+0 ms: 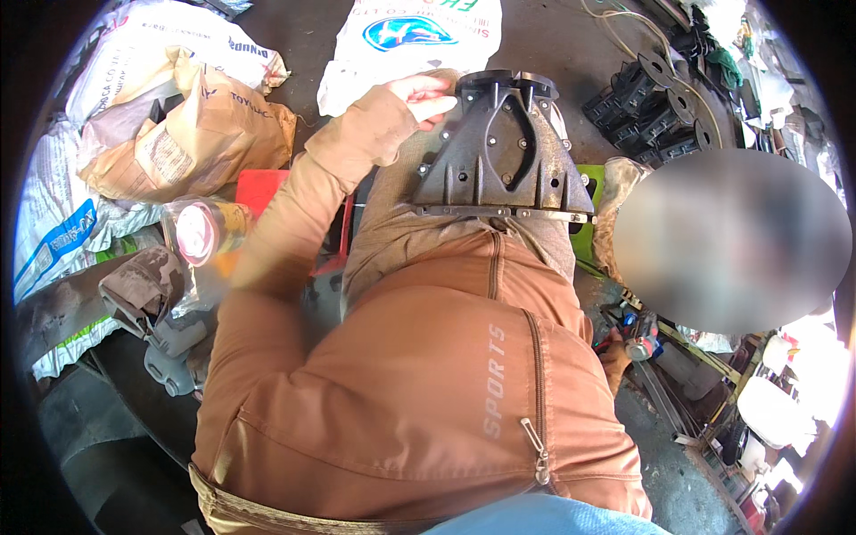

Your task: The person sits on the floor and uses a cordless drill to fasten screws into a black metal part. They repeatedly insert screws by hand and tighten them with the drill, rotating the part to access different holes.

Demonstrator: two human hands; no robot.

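Note:
A black triangular casting [486, 160] with ribs, small bolts and a diamond-shaped opening rests across my legs. Its narrow end has a rounded, split flange and points away from me; the wide edge lies toward my body. My left hand [419, 100] is at the flange's left side, with the thumb and fingertips closed against its rim. Low on the right, my right hand [613, 360] shows partly past my jacket, beside a grey and red tool [640, 339]. Its fingers are mostly hidden, so a grip on the tool cannot be made out.
Several similar black parts [646, 107] are stacked at the far right. A white printed bag [410, 36] lies ahead; a brown paper bag [196, 134] and white sacks stand left, near a clear plastic container [201, 234]. Assorted tools lie along the right. A blurred oval hides part of that side.

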